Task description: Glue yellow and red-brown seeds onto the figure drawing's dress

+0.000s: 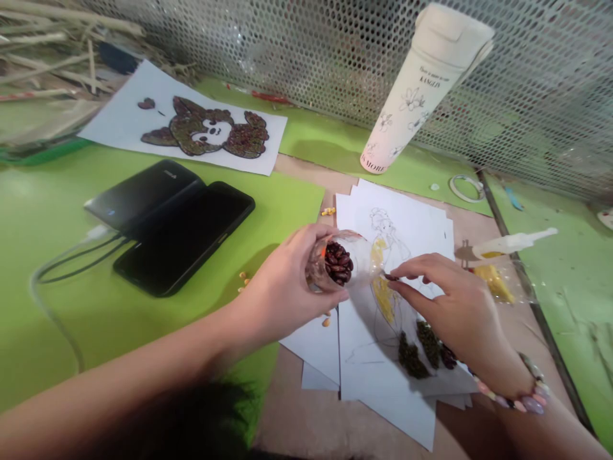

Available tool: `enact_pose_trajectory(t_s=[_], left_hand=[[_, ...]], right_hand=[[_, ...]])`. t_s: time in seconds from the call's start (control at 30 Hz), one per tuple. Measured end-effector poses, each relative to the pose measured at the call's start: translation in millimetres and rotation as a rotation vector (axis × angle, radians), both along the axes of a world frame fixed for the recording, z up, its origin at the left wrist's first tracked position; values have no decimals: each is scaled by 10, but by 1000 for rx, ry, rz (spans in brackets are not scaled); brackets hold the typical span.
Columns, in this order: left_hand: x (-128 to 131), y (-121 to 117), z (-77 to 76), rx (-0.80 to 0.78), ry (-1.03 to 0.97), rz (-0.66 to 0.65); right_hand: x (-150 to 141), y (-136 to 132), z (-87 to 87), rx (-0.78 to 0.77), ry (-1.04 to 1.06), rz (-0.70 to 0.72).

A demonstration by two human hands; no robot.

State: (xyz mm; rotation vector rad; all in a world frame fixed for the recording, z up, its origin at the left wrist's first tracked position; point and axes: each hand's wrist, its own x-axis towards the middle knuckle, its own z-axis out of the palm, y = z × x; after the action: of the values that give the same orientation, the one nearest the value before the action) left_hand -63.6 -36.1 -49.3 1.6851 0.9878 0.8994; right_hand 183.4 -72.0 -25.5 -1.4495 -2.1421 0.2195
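My left hand is wrapped round a clear cup, tipped so that its mouth faces me. Dark red beans lie inside it. Just to the right, my right hand pinches a single dark bean between thumb and fingertips. Both hands are over a paper with a pencil drawing of a figure, partly filled with yellow grains. Dark green bits cover two patches lower down, and more dark beans sit beside them, partly behind my right wrist.
Behind stands a white tumbler near a perforated metal panel. A finished-looking animal picture, a black phone and a power bank with cables lie left. To the right are a glue bottle, a yellow packet and a tape roll.
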Motion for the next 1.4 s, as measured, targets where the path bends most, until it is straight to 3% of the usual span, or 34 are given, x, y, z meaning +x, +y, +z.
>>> enact_pose_trajectory(t_s=[0.17,0.3,0.47,0.67,0.87,1.0,1.2,1.4], left_hand=[[-20,71,23,188,156,53],[-8,200,52,349,321,73],[20,320,58,295,390,106],[77,319,108,127,222,73],[239,431,170,-80,217,96],[300,542,145,-33,264,133],[258,623,124,154,515,140],[196,596,207,126,733,132]], right_hand=[[-3,-39,112,-154,233,-191],[39,-40,128,-154,263,-290],[50,-78,45,-110,154,-255],[48,-177,125,-236,275,-429],[116,-200,174,-212,282,-427],[157,-219,143,-122,227,-410],[178,-250,68,41,133,-312],[123,-226,-18,130,75,-221]])
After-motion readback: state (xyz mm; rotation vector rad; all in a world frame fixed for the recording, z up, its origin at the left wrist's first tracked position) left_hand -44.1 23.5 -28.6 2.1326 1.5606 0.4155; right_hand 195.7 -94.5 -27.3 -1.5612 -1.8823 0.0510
